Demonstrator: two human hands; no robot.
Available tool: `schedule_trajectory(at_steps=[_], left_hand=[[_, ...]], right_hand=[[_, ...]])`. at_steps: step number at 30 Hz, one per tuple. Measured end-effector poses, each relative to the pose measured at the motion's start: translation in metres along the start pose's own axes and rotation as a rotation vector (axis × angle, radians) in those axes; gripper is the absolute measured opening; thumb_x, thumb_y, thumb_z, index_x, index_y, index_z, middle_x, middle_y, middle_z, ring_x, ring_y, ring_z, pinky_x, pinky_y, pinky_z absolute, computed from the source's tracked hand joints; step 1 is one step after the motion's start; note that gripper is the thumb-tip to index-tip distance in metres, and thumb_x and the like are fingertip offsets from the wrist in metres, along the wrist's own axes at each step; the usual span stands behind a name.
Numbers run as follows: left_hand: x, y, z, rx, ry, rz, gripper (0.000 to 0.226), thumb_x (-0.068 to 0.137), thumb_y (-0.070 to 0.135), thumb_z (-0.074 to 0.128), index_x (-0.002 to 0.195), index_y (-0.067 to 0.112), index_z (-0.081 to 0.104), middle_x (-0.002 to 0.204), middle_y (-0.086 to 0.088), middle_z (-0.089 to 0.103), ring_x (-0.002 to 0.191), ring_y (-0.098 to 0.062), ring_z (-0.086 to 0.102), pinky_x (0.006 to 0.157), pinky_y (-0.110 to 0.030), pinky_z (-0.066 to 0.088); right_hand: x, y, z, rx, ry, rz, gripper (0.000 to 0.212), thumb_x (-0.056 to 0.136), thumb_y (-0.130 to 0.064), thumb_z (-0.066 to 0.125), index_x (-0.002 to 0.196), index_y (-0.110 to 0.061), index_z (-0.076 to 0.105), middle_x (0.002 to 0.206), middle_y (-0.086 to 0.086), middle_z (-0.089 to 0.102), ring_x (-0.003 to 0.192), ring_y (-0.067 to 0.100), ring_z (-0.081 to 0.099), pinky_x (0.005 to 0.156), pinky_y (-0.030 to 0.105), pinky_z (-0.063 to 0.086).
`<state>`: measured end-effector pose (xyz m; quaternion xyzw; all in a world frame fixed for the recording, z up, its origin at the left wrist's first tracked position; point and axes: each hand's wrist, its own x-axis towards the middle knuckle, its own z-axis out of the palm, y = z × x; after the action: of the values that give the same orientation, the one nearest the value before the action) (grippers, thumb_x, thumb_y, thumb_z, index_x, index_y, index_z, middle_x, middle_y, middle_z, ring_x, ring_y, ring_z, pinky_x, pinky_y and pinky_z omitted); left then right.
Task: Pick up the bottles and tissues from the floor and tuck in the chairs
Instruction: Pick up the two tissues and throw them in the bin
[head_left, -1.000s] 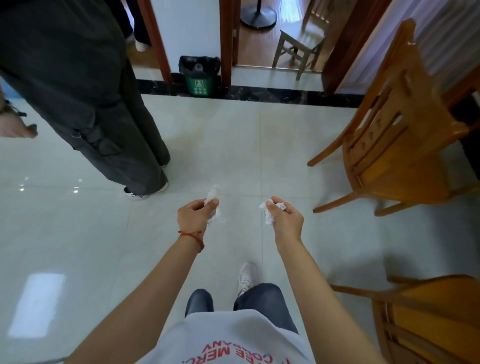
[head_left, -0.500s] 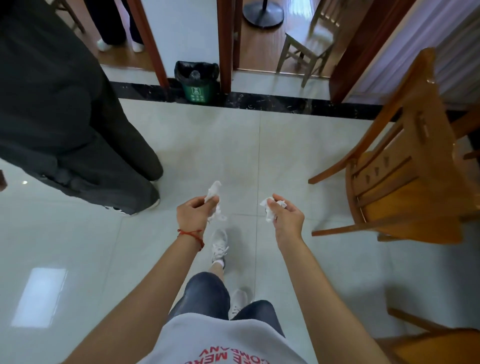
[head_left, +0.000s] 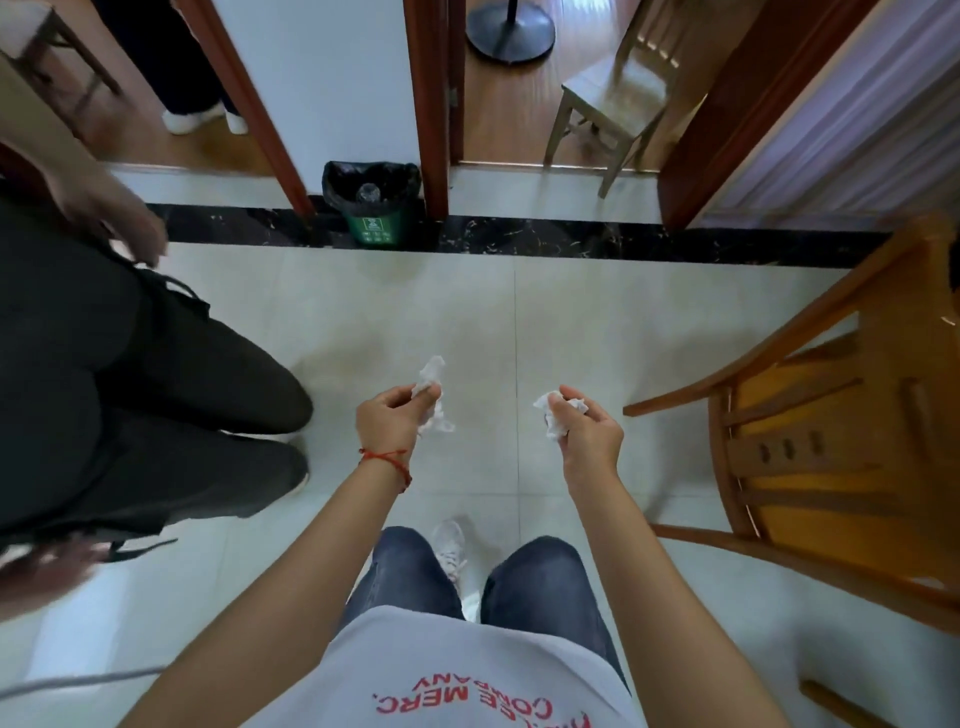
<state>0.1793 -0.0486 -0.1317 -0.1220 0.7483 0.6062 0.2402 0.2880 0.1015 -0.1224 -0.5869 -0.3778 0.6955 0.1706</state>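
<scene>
A: Where are the tissues?

B: There are two crumpled white ones, both near the middle of the frame. The left tissue (head_left: 430, 395) is pinched by the left hand (head_left: 393, 421) between thumb and fingers, and part of it stands up above the hand. The right tissue (head_left: 557, 420) is gripped in the curled fingers of the right hand (head_left: 587, 436). Both hands are held above the pale tiled floor (head_left: 519, 322), apart from each other.

A: And the chairs?

B: A wooden chair (head_left: 831, 441) is at the right of the frame, tilted in this view. Another, paler chair (head_left: 608, 98) stands behind the doorway at the top.

A: What else is there?

B: A green bin (head_left: 373, 208) with a black bag stands at the top centre, against the wall, with a clear bottle (head_left: 369, 192) inside. A person in dark trousers (head_left: 130, 389) stands at the left.
</scene>
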Motion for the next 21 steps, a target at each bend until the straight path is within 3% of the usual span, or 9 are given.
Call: schedule_trajectory(at_steps=[4,7,10,16,19,21], left_hand=[[0.038,0.021,0.029,0.031,0.025,0.004,0.022,0.073,0.016,0.074,0.085,-0.001,0.068,0.063,0.003,0.059,0.048,0.004,0.053,0.046,-0.005,0.039],[0.068,0.04,0.054,0.023,0.063,-0.006,0.021,0.072,0.016,0.074,0.085,0.0,0.069,0.063,0.004,0.059,0.053,-0.001,0.053,0.046,-0.004,0.039],[0.101,0.059,0.081,0.025,0.101,-0.006,0.022,0.071,0.015,0.075,0.084,-0.001,0.069,0.062,0.004,0.059,0.045,0.007,0.051,0.046,-0.005,0.039],[0.15,0.103,0.13,0.006,0.164,-0.012,0.024,0.073,0.016,0.074,0.088,-0.002,0.069,0.076,-0.007,0.064,0.065,-0.012,0.054,0.056,-0.015,0.044],[0.173,0.122,0.144,0.001,0.19,-0.002,0.026,0.073,0.016,0.074,0.09,-0.003,0.069,0.08,-0.008,0.064,0.062,-0.008,0.054,0.05,-0.006,0.043],[0.188,0.131,0.146,0.003,0.211,-0.008,0.026,0.074,0.017,0.073,0.09,-0.003,0.069,0.081,-0.009,0.065,0.062,-0.009,0.055,0.049,-0.004,0.042]], right_hand=[[0.037,-0.027,0.022,-0.006,-0.008,-0.005,0.019,0.077,-0.001,0.069,0.095,-0.005,0.065,0.079,0.003,0.063,0.072,0.015,0.06,0.072,0.025,0.051],[0.072,-0.054,0.041,-0.011,-0.034,0.001,0.015,0.078,0.0,0.069,0.091,-0.006,0.066,0.077,0.004,0.063,0.069,0.014,0.06,0.065,0.021,0.05],[0.11,-0.083,0.062,-0.037,-0.057,0.0,0.02,0.078,-0.001,0.069,0.098,-0.004,0.065,0.079,0.004,0.063,0.072,0.015,0.06,0.068,0.022,0.051],[0.167,-0.147,0.104,-0.113,-0.099,0.023,0.017,0.079,-0.003,0.069,0.095,-0.007,0.065,0.086,0.006,0.063,0.081,0.018,0.061,0.072,0.023,0.051],[0.189,-0.173,0.126,-0.17,-0.115,0.027,0.016,0.079,-0.004,0.069,0.094,-0.009,0.064,0.084,0.003,0.062,0.079,0.016,0.06,0.076,0.025,0.05],[0.201,-0.185,0.142,-0.181,-0.126,0.028,0.017,0.079,-0.004,0.069,0.095,-0.009,0.065,0.084,0.003,0.063,0.077,0.015,0.06,0.07,0.022,0.05]])
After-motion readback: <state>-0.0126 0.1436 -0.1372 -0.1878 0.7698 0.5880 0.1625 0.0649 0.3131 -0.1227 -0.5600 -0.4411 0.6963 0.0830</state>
